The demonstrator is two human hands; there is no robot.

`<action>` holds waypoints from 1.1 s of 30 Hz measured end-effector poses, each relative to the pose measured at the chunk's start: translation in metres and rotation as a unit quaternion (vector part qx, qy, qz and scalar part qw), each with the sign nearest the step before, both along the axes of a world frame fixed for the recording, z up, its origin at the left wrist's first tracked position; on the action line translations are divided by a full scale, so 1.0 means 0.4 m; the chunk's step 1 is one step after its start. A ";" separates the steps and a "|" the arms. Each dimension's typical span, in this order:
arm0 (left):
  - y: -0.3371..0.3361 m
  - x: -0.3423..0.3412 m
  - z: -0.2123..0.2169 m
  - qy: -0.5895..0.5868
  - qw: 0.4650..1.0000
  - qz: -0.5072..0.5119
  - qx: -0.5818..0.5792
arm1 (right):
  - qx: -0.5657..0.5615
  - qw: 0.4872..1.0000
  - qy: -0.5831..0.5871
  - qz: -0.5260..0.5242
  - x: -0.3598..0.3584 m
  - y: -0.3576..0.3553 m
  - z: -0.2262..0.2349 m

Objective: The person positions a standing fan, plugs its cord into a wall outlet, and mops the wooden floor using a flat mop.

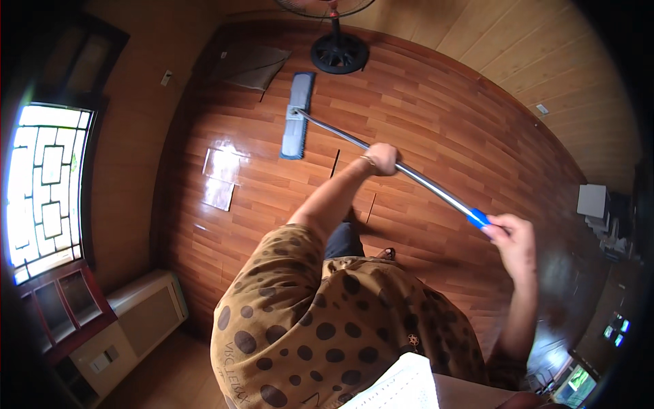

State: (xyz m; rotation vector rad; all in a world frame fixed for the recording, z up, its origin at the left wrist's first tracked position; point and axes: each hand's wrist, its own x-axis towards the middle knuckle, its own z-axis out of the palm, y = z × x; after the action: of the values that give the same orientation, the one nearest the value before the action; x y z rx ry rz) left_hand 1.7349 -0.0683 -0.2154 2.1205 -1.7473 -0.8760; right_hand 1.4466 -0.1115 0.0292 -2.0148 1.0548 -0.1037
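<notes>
A flat mop (294, 129) with a long grey-blue head lies against the wood-look floor, its metal pole slanting down to the right toward me. My left hand (383, 159) is wrapped round the pole about midway along it. At the pole's upper end, my right hand (516, 245) grips near the blue handle section (478, 219), with the thumb along it. The mop head is nearest the far left part of the floor, short of a standing fan. Both of my arms reach forward, the left one across my body.
Beyond the mop head stands a black fan base (338, 53). A dark flat sheet (252, 67) lies by the far left wall. A low cabinet (146, 310) lines the left side below a barred window (51, 184). White boxes (594, 203) are stacked at the right.
</notes>
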 end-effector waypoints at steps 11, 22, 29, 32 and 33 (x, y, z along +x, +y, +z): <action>0.172 0.076 -0.256 -0.178 0.984 -0.015 0.030 | 0.072 0.993 -0.037 0.084 -0.013 0.127 -0.331; -0.137 -0.811 -0.028 0.027 0.996 -0.080 0.013 | 0.126 0.977 0.157 -0.066 -0.794 -0.236 0.075; -0.200 -1.071 0.068 0.147 0.979 -0.051 -0.135 | -0.033 0.992 0.109 -0.049 -0.969 -0.352 0.296; -0.150 -1.020 0.092 0.112 0.989 0.024 -0.096 | -0.036 0.995 0.092 -0.005 -0.903 -0.357 0.269; -0.115 -0.990 0.100 0.100 0.991 0.050 -0.079 | -0.038 0.996 0.081 0.015 -0.854 -0.332 0.265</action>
State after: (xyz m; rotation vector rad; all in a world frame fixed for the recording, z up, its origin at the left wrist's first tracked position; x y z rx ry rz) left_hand 1.3387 -0.1144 -0.1753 1.9284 -1.5441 -0.8591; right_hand 1.1050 -0.2443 0.1351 -2.1352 1.1360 0.0362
